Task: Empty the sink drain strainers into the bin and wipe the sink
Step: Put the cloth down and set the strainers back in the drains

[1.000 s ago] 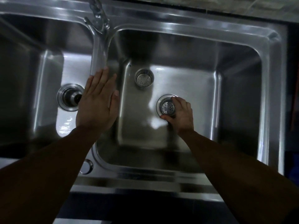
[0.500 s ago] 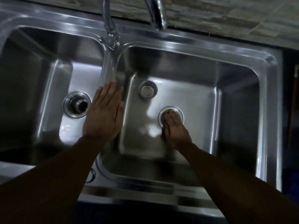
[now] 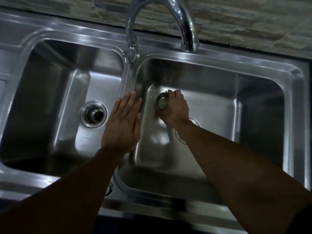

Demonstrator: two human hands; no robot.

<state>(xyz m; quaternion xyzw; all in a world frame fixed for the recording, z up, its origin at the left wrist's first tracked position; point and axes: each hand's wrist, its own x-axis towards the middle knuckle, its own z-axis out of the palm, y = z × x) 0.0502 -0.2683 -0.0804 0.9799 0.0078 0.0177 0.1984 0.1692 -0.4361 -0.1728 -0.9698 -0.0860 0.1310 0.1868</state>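
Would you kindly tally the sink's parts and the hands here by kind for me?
Hands: 2, left hand, right hand
Basins: 2, left basin, right basin
Drains: 2, left drain, right drain, partly hidden by the arm
Faucet: 1
Loose strainer: 1, in the right hand's grip
Total: 8

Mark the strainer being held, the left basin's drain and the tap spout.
strainer (image 3: 162, 103): head view, on its perforated face.
left basin's drain (image 3: 93, 114): head view, on its middle.
tap spout (image 3: 184, 24): head view, on the curved neck.
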